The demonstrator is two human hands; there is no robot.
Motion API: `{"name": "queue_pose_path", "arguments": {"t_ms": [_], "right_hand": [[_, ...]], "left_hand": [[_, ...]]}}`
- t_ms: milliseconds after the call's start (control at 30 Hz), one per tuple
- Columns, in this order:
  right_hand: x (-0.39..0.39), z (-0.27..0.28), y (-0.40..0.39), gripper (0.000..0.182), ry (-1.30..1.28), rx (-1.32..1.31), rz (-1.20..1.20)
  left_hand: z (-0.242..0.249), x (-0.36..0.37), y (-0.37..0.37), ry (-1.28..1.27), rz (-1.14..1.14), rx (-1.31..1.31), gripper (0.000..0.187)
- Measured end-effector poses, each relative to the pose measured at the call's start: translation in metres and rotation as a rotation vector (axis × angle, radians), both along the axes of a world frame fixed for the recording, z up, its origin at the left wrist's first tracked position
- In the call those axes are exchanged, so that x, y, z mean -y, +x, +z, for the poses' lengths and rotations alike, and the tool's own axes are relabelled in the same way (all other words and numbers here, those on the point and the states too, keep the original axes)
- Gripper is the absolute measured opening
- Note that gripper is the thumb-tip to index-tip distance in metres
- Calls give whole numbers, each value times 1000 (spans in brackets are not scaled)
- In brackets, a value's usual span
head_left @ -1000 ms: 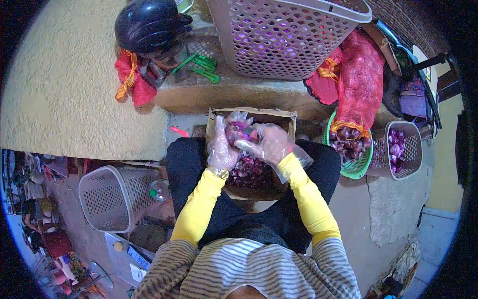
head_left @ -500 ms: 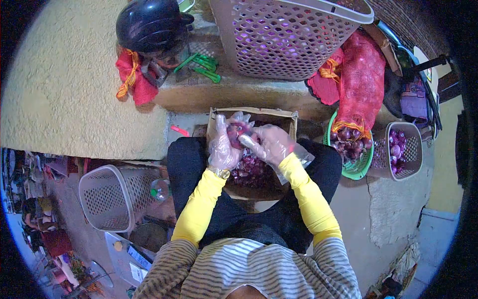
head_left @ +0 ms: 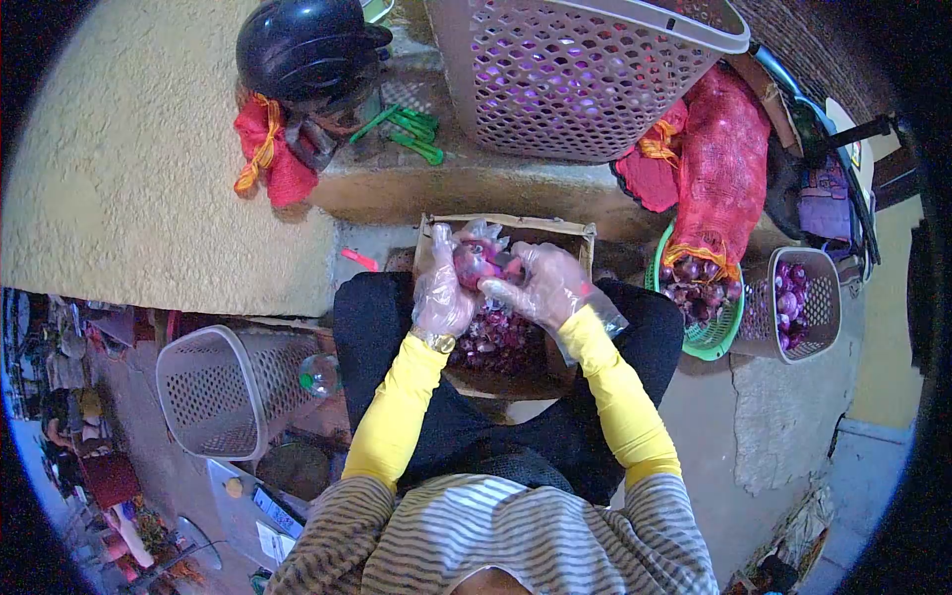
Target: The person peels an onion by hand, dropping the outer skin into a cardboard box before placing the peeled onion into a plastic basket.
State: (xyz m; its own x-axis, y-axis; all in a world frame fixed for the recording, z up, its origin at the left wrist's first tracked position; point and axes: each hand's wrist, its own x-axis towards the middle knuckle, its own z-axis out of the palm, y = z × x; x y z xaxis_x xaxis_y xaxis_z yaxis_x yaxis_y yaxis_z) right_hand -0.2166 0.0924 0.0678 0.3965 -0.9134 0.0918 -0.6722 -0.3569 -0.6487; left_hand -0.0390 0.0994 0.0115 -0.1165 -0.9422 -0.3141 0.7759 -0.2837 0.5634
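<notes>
My left hand point(head_left: 442, 290), in a clear plastic glove, is closed around a red onion point(head_left: 476, 264), with the thumb pointing up along its side. Facing it, my gloved right hand point(head_left: 545, 286) has its fingers curled at the onion's right side, its thumb near the lower edge. Something small and dark shows at those fingertips; its kind is not clear. Both hands are above an open cardboard box point(head_left: 508, 224) between my knees. Purple onion skins point(head_left: 501, 342) lie in the box.
At right, a red mesh sack point(head_left: 726, 169) spills onions into a green basket point(head_left: 710, 342), beside a grey basket point(head_left: 831, 307) of onions. A large crate point(head_left: 585, 94) and a black helmet point(head_left: 302, 50) sit on the ledge ahead. Another grey basket point(head_left: 243, 387) lies at left.
The onion shows more of its smooth surface between my hands. My right hand's fingers have drawn slightly to the right, exposing the dark bit at their tips.
</notes>
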Motion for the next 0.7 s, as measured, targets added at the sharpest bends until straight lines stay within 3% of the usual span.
{"name": "queue_pose_path", "arguments": {"t_ms": [133, 367, 567, 700], "right_hand": [[-1, 5, 3, 56, 15, 32, -28], [2, -12, 1, 57, 65, -24, -10], [3, -14, -1, 54, 118, -22, 32], [3, -21, -6, 54, -18, -10, 75]], "left_hand": [[22, 0, -13, 42, 81, 0, 53], [10, -2, -10, -3, 55, -22, 51], [0, -2, -6, -7, -11, -41, 59], [16, -6, -10, 59, -21, -83, 62]]}}
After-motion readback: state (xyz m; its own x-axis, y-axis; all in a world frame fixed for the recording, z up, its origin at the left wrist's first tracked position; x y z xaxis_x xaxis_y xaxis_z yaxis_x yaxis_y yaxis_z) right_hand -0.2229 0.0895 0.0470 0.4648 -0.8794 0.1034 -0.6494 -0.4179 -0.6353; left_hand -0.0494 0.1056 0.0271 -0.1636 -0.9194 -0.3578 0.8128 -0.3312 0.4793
